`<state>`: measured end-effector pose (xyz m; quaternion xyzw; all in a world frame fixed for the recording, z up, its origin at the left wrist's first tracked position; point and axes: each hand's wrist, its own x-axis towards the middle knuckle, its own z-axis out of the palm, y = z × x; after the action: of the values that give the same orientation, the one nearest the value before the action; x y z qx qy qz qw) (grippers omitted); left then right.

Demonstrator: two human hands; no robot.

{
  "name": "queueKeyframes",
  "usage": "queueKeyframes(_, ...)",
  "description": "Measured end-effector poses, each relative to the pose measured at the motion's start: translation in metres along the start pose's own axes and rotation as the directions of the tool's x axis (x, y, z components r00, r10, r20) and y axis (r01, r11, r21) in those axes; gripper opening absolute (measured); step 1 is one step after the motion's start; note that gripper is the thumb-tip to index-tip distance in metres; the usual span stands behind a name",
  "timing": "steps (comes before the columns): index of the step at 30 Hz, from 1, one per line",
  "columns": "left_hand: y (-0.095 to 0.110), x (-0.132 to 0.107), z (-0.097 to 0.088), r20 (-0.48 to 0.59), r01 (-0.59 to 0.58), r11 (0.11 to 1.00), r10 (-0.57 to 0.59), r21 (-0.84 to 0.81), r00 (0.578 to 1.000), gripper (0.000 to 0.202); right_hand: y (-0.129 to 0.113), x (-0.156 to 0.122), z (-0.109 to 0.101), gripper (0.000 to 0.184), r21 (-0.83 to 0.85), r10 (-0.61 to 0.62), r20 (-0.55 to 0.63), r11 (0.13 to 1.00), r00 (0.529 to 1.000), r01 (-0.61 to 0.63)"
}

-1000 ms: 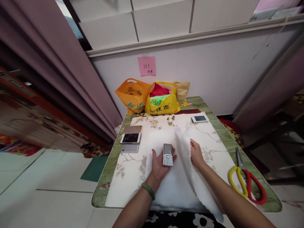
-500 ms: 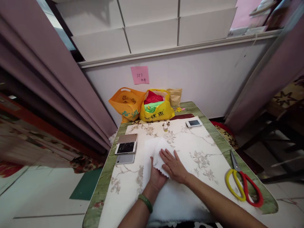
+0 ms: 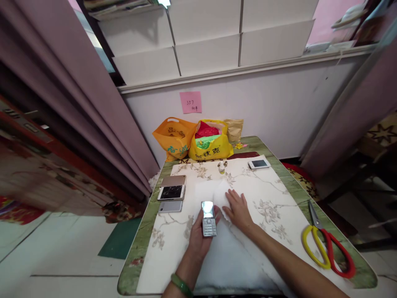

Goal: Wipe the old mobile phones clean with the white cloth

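My left hand [image 3: 198, 236] holds a small silver keypad phone [image 3: 209, 219] upright in its palm, keys toward me, with the fingers curled round its sides. It hovers over a white cloth [image 3: 231, 265] spread on the table. My right hand [image 3: 238, 210] lies flat and open on a folded part of that cloth, just right of the phone, fingers pointing away from me. A green bangle [image 3: 181, 285] circles my left wrist.
Three smartphones [image 3: 171, 192] lie stacked along the table's left edge. A white phone [image 3: 259, 164] and a small bottle [image 3: 221, 167] sit farther back. Yellow-and-red scissors [image 3: 325, 248] lie at the right. Orange [image 3: 173, 138] and yellow [image 3: 211, 142] bags stand against the wall.
Half a second ago the cloth covered the phone under my right hand. Now my left hand has drawn the phone out toward me, and my right hand rests flat on the cloth.
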<state>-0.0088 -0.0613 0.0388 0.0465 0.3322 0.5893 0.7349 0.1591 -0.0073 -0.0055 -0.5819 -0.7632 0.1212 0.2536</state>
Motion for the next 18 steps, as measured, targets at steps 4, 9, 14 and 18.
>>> queueKeyframes(4, 0.018, -0.007, 0.025, 0.012, -0.127, 0.992, 0.127, 0.023, 0.992, 0.042, -0.025, -0.007, -0.033, 0.045, 0.271, 0.066, -0.064, 0.962, 0.996, -0.046)
queueKeyframes(9, -0.011, -0.004, 0.056, 0.092, -0.093, 0.993, 0.086, 0.069, 0.992, 0.048, -0.046, -0.008, -0.064, 0.043, 0.504, 0.124, 0.240, 0.832, 0.963, -0.233)
queueKeyframes(14, -0.042, 0.011, 0.064, 0.193, -0.042, 0.986, 0.010, 0.162, 0.981, 0.055, -0.024, -0.007, -0.079, 0.033, 0.605, 0.127, 0.389, 0.712, 0.912, -0.357)
queueKeyframes(18, -0.040, 0.014, 0.046, 0.291, -0.300, 0.778, 0.157, 0.552, 0.944, 0.065, 0.030, 0.010, -0.100, 0.032, 0.362, 0.163, 0.257, 0.897, 0.953, -0.252)
